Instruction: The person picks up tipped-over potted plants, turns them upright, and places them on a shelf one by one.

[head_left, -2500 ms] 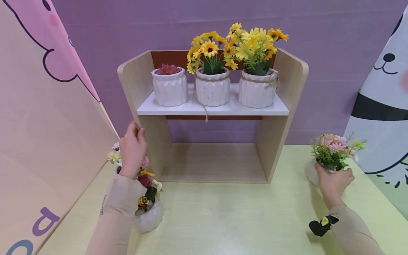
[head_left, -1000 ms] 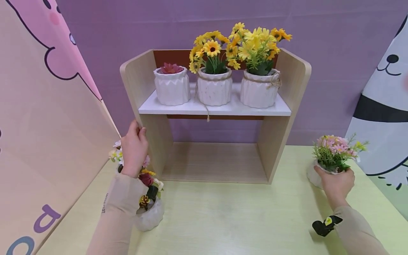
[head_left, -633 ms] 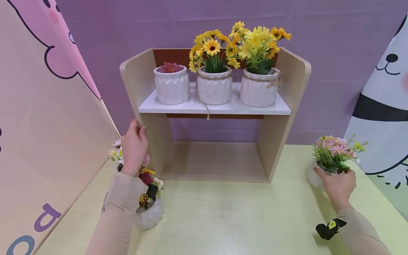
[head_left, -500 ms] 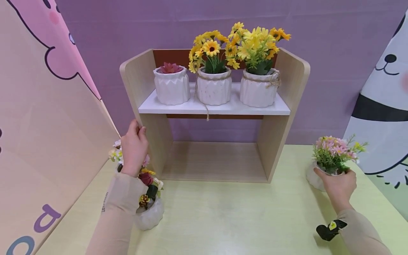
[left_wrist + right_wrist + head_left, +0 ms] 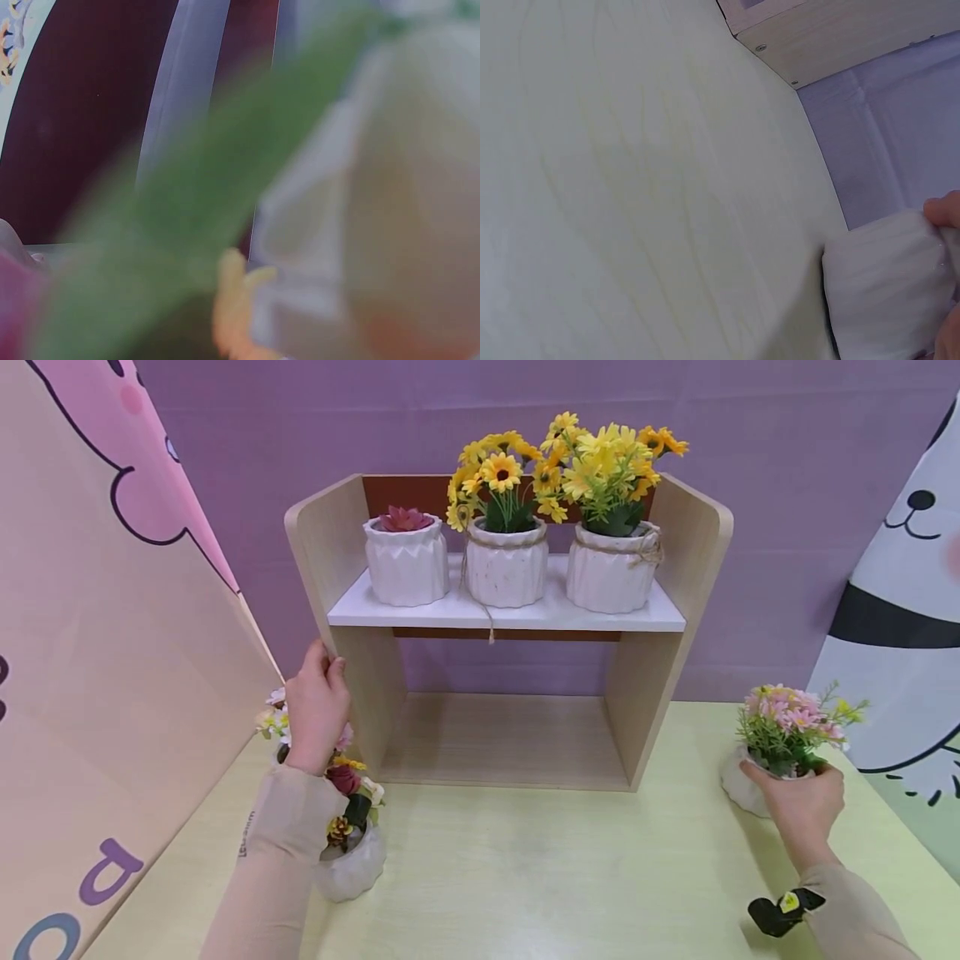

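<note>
In the head view, my right hand (image 5: 804,808) grips the rim of a white flowerpot (image 5: 742,785) with pink flowers and green sprigs, at the right of the table. The right wrist view shows the same pot (image 5: 889,289) close to the tabletop, with part of the hand at the frame edge. My left hand (image 5: 318,714) holds the front edge of the left side panel of a small wooden shelf (image 5: 510,743); its fingers partly hide behind the panel. A blurred green leaf (image 5: 217,172) and pale petals fill much of the left wrist view.
On the white upper board stand a potted red succulent (image 5: 407,560) and two pots of yellow flowers (image 5: 506,564). A white pot (image 5: 352,864) with mixed flowers stands beneath the left forearm, more flowers behind it. A printed panel (image 5: 150,693) borders the left; purple cloth hangs behind.
My right hand and the pot with pink flowers have shifted slightly toward me and to the right. My left hand stays on the shelf panel.
</note>
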Demonstrator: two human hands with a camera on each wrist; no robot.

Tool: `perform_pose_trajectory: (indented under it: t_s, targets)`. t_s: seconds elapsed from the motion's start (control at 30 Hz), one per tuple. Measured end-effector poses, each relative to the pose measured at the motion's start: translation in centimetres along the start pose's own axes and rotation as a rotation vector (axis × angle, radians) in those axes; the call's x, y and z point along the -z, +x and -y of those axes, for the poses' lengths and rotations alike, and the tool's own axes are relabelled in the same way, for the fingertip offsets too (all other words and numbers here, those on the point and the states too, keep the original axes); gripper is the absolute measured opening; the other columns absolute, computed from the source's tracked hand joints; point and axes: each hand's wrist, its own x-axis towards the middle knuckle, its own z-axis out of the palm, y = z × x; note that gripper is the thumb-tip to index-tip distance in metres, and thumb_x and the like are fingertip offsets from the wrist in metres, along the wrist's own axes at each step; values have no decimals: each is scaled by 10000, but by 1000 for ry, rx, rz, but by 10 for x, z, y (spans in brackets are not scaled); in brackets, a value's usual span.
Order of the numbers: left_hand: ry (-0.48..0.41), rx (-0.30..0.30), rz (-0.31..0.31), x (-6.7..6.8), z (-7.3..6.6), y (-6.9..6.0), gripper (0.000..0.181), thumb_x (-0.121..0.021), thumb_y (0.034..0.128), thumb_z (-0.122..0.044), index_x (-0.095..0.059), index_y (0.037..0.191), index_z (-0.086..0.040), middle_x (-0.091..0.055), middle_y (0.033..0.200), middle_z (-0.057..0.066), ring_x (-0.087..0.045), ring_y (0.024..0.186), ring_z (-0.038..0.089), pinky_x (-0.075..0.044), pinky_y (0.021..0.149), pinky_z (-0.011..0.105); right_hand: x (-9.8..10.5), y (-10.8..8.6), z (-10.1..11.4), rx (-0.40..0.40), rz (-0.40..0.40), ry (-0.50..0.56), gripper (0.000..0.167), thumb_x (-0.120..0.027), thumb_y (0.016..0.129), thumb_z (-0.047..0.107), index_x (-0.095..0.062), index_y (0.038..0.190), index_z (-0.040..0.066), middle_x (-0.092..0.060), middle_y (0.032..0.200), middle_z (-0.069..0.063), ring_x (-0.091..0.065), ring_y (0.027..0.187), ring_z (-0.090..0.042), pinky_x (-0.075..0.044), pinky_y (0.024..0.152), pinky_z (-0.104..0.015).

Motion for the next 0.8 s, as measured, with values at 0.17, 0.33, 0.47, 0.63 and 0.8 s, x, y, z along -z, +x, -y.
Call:
perform_pose_trajectory:
  t_s: [0.17, 0.33, 0.47, 0.63, 0.8]
  targets:
    - [-8, 13, 8, 1, 0, 0, 280, -434, 957, -181, -479, 1187, -26, -620, 1022, 211, -610, 803, 350, -515, 709, 446, 2, -2, 0, 18, -7, -10, 1029, -703, 722, 450, -116, 1388, -71, -224, 1404, -299, -242, 1275, -450, -243, 1037, -517]
    - [6, 6, 3, 0, 1, 1, 263, -431, 958, -182, -485, 1159, -20, -619, 966, 208, -592, 737, 337, -514, 669, 438, 4, -6, 0, 30, -9, -25, 1021, -708, 719, 442, -137, 1385, -80, -249, 1393, -309, -262, 1261, -462, -264, 1016, -530]
    - [6, 11, 8, -1, 1, 0, 266, -430, 959, -183, -482, 1165, -23, -618, 989, 209, -602, 773, 347, -516, 698, 441, 5, -9, 1, 31, 4, -34, 1028, -711, 719, 444, -137, 1389, -82, -248, 1396, -314, -263, 1261, -471, -273, 1011, -535]
    - [22, -31, -31, -2, 1, 0, 246, -441, 953, -161, -497, 1134, -4, -621, 925, 219, -583, 710, 351, -496, 647, 437, 7, -15, 3, 33, 31, -68, 1042, -711, 721, 462, -134, 1395, -84, -247, 1400, -321, -267, 1252, -488, -280, 1000, -547]
    - [23, -47, -53, -2, 0, 0, 242, -436, 955, -153, -507, 1126, 2, -623, 904, 219, -565, 673, 335, -463, 608, 428, 5, -23, 5, 51, 46, -89, 1037, -704, 722, 476, -149, 1390, -91, -278, 1379, -334, -300, 1228, -492, -298, 983, -545]
